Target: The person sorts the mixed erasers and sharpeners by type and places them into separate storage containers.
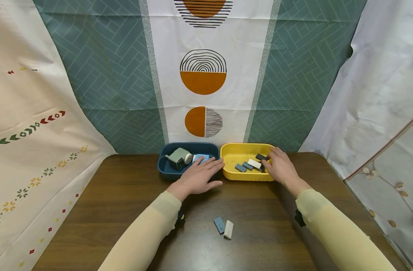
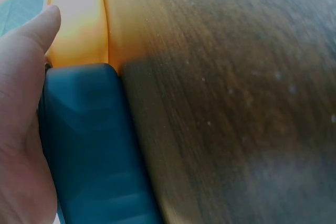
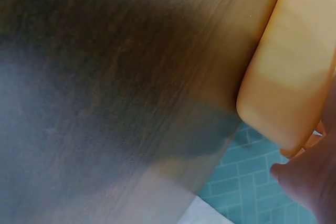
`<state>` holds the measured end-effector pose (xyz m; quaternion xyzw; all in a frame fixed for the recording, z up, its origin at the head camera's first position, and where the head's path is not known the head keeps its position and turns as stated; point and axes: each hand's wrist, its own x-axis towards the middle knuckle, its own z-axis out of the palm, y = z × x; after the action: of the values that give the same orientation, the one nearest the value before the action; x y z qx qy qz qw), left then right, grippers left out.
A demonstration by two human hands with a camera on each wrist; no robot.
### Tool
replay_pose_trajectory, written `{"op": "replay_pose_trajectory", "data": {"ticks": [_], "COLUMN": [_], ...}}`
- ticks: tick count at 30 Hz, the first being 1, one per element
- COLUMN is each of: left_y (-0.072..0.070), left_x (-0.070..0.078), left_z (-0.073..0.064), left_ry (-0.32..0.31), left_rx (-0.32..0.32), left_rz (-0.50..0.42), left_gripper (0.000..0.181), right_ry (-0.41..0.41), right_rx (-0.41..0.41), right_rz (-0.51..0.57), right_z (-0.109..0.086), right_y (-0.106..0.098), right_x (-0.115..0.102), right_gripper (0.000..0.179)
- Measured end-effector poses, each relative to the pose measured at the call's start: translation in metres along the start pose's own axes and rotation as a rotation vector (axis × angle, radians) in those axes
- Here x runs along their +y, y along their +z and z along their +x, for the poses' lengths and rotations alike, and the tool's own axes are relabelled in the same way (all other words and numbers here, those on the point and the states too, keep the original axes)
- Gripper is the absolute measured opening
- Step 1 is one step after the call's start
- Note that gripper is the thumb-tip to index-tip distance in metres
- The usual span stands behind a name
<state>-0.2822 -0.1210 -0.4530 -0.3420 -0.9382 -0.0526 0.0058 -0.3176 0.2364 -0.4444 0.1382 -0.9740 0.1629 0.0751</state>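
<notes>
My left hand (image 1: pixel 199 177) hovers palm down with fingers straight over the front right of the dark blue bin (image 1: pixel 163 170). In the left wrist view its thumb lies beside the bin's wall. Inside that bin are a grey-green boxy object (image 1: pixel 179 155) with a white round end and a light blue item (image 1: pixel 202 157), partly covered by the hand. My right hand (image 1: pixel 281 166) reaches over the right end of the yellow bin (image 1: pixel 231 153), fingers spread loosely beside small domino-like blocks: black (image 1: pixel 261 157), white (image 1: pixel 254 163) and blue-grey (image 1: pixel 240 168).
A blue-grey block (image 1: pixel 219 225) and a white block (image 1: pixel 228 229) lie close together on the brown wooden table (image 1: pixel 125 210), nearer to me. The two bins stand side by side at the table's back edge, against a patterned curtain (image 1: pixel 115 75).
</notes>
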Motion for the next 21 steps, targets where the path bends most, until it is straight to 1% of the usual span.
{"op": "replay_pose_trajectory", "data": {"ticks": [7, 14, 21], "left_y": [-0.0011, -0.0017, -0.0009], "left_x": [0.0, 0.0003, 0.0006], "left_z": [-0.0007, -0.0009, -0.0001], "left_ry": [0.012, 0.01, 0.002], "left_rx": [0.013, 0.011, 0.009], "left_rz": [0.001, -0.005, -0.007], "left_gripper": [0.079, 0.079, 0.078], "right_ry": [-0.011, -0.038, -0.06], "right_rx": [0.022, 0.073, 0.111], "right_rz": [-0.025, -0.036, -0.057], "right_z": [-0.0014, -0.0044, -0.0076], "right_y": [0.0008, 0.0028, 0.0037], "right_x": [-0.0006, -0.002, -0.0022], "right_gripper": [0.04, 0.049, 0.047]}}
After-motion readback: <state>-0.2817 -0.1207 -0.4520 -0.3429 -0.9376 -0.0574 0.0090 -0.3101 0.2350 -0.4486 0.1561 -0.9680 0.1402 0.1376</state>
